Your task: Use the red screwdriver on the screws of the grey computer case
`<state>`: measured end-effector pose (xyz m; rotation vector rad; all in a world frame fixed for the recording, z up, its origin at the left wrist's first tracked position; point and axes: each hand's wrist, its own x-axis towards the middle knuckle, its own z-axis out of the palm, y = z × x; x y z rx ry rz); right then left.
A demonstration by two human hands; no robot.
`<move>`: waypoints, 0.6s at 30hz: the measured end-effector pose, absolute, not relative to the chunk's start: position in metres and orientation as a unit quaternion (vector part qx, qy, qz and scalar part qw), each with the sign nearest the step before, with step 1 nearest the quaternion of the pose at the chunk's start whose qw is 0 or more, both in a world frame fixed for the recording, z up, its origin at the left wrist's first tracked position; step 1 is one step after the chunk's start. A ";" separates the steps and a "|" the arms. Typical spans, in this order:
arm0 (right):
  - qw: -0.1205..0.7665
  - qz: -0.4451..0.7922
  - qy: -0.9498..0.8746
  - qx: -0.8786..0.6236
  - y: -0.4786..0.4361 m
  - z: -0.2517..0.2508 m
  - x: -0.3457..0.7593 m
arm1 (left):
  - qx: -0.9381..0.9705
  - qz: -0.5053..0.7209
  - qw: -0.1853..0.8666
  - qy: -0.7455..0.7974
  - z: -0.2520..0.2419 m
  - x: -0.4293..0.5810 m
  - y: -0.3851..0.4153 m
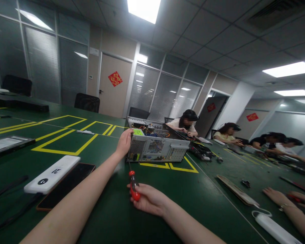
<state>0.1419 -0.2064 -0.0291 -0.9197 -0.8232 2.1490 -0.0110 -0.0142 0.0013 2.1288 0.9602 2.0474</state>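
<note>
A metal computer case point(165, 149) lies on the green table with its top open and its rear panel facing me. My left hand point(125, 143) grips the case's left corner, the fingers over the upper edge beside a bright yellow-green label point(138, 132). Below it, my right hand point(148, 200) is closed around the handle of a red and black screwdriver point(133, 184). The shaft points up and away towards the lower left corner of the rear panel; whether its tip touches a screw is too small to tell. Wires and boards show inside the case.
At left lie a white power bank point(53, 173), a dark phone point(68, 184) and a hard drive point(8, 145). Yellow tape point(58, 150) marks the table. At right are another person's hands point(282, 200), a white device point(277, 228) and dark parts point(203, 150). Several people sit beyond.
</note>
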 end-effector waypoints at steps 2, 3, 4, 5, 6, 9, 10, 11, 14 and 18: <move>0.328 0.814 -0.310 -0.366 -0.206 -0.029 0.143 | 0.686 0.659 0.019 0.309 0.001 -0.011 -0.014; 0.331 0.811 -0.310 -0.369 -0.206 -0.030 0.143 | 0.686 0.659 0.020 0.309 0.001 -0.011 -0.014; 0.333 0.809 -0.312 -0.371 -0.206 -0.030 0.143 | 0.685 0.659 0.021 0.309 0.001 -0.011 -0.014; 0.333 0.808 -0.312 -0.373 -0.206 -0.030 0.142 | 0.685 0.659 0.022 0.309 0.001 -0.011 -0.014; 0.331 0.808 -0.310 -0.376 -0.206 -0.030 0.142 | 0.685 0.660 0.023 0.309 0.001 -0.011 -0.014; 0.319 0.814 -0.297 -0.385 -0.205 -0.029 0.143 | 0.685 0.659 0.024 0.309 0.001 -0.011 -0.014; 0.314 0.817 -0.292 -0.385 -0.205 -0.029 0.143 | 0.685 0.659 0.023 0.309 0.001 -0.011 -0.014; 0.310 0.822 -0.285 -0.382 -0.204 -0.029 0.144 | 0.685 0.660 0.023 0.308 0.001 -0.011 -0.014; 0.300 0.841 -0.265 -0.363 -0.203 -0.028 0.146 | 0.685 0.661 0.023 0.307 0.001 -0.011 -0.015; 0.283 0.855 -0.295 -0.319 -0.205 -0.026 0.145 | 0.684 0.660 0.023 0.309 0.001 -0.011 -0.015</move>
